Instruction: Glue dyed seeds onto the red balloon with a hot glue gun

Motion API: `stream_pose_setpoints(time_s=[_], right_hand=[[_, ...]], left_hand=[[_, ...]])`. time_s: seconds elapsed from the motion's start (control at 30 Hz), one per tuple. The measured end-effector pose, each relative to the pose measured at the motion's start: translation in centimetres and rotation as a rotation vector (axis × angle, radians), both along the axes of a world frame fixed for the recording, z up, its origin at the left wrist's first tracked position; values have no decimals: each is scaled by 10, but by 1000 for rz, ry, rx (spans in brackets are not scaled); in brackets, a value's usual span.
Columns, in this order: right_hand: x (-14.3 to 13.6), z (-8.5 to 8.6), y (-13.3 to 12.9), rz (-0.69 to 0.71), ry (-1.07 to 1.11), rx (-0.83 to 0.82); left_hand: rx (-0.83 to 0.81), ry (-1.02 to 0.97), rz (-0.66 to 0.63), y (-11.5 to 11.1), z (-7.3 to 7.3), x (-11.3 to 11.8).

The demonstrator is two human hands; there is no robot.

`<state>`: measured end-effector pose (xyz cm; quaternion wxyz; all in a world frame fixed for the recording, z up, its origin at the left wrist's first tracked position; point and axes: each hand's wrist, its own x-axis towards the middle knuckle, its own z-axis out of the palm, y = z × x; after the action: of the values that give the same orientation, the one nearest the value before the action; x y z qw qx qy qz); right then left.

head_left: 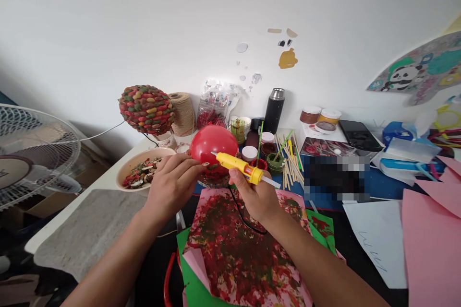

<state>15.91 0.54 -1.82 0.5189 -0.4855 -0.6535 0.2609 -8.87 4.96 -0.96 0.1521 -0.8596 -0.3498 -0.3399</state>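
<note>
A red balloon (215,143) stands in the middle of the table, with small dark pieces around its lower part. My right hand (257,196) is wrapped round a yellow glue gun (240,168), whose nozzle points left at the balloon's front. A clear glue stick sticks out of its rear end. At the balloon's lower left is my left hand (176,180), fingers together at a small piece (205,165) against the surface; whether the fingertips grip it is too small to tell. Left of that hand sits a bowl (124,172) of coloured shell-like pieces.
A ball covered in coloured pieces (147,109), twine (182,112) and a black bottle (274,111) stand behind. Paint jars (275,163) and sticks (288,168) lie right of the balloon. Paint-stained paper (248,259) lies in front; a fan (36,153) stands left.
</note>
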Motion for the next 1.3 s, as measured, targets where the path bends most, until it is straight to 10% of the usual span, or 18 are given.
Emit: stream_pose_setpoints(time_s=[0.53, 0.93, 1.3], right_hand=[[0, -4, 1, 7, -51, 97], [-1, -2, -1, 50, 200, -162], [-2, 4, -1, 92, 319, -267]], left_hand=[[118, -36, -14, -4, 6, 8], [-583, -770, -144, -30, 10, 33], [-498, -670, -173, -40, 18, 54]])
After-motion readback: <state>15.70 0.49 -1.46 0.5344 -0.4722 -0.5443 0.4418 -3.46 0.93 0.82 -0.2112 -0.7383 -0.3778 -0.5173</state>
